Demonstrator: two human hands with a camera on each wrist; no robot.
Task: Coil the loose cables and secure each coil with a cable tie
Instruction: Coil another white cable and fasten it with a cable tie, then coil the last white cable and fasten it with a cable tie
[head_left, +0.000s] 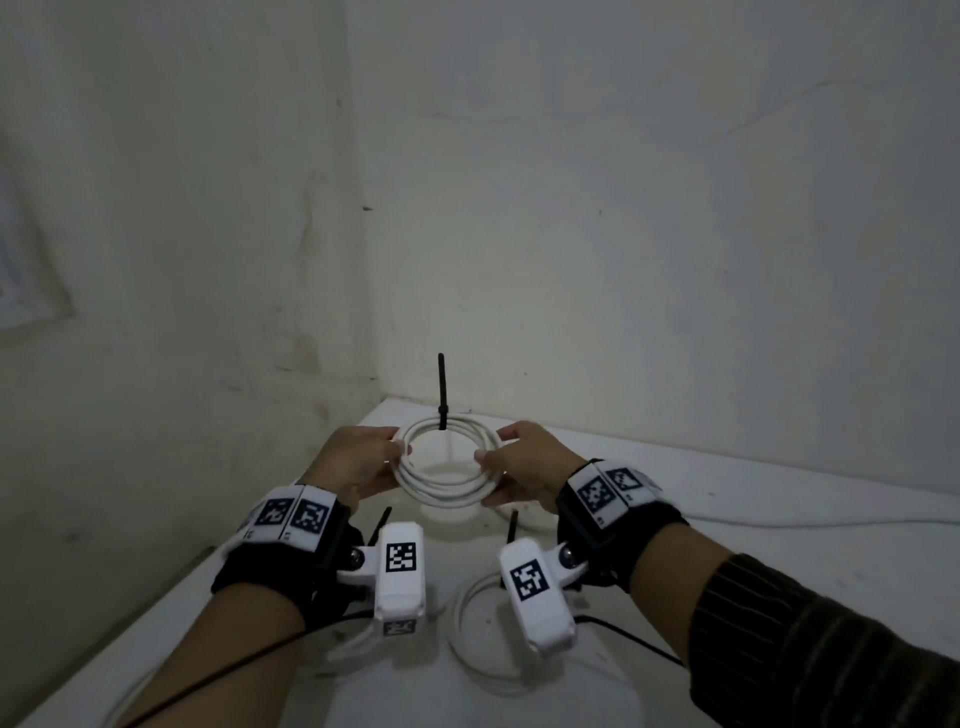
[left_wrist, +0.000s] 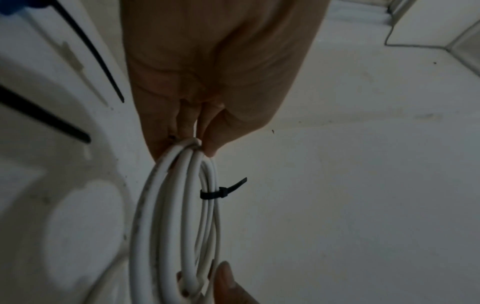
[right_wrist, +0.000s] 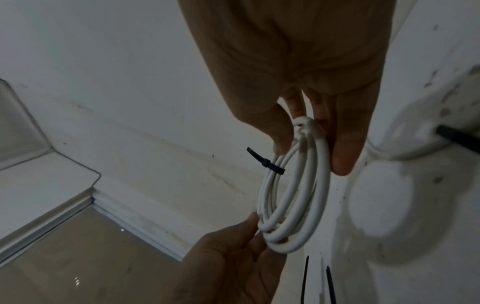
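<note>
White cable coil (head_left: 448, 467), black cable tie (head_left: 442, 395) fastened on; both hands grip it: left hand (head_left: 358, 462), right hand (head_left: 530, 465).

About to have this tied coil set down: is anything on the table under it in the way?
Yes. Both hands, left hand and right hand, hold the coil above the table. Nearer the person lie another coil and loose black ties. The table's far corner beyond the held coil shows nothing.
</note>
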